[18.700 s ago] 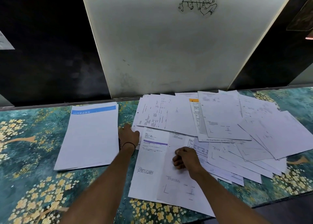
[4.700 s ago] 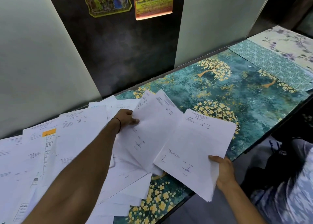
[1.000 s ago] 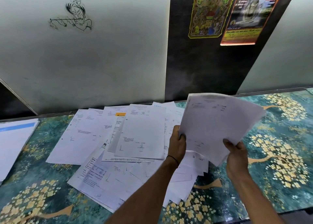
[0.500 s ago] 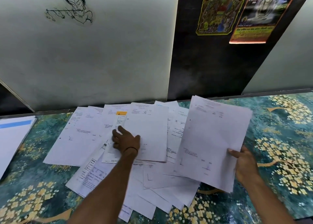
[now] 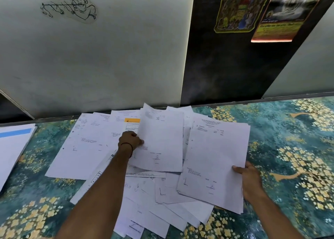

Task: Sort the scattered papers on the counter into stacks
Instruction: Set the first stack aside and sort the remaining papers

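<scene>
The left hand point(image 5: 130, 140) is pinching the left edge of one sheet point(image 5: 160, 143), lifting it off the pile point(image 5: 144, 193) near the back edge of the counter point(image 5: 289, 148). The sheet's long side is pointing away from the person. The right hand point(image 5: 250, 180) is gripping a bunch of pages point(image 5: 215, 162) by its right edge, just beside that sheet, so the sheet is looking ready to go right. A neat stack point(image 5: 12, 148) is lying at the left edge, partly cut off. The print is too small to read.
</scene>
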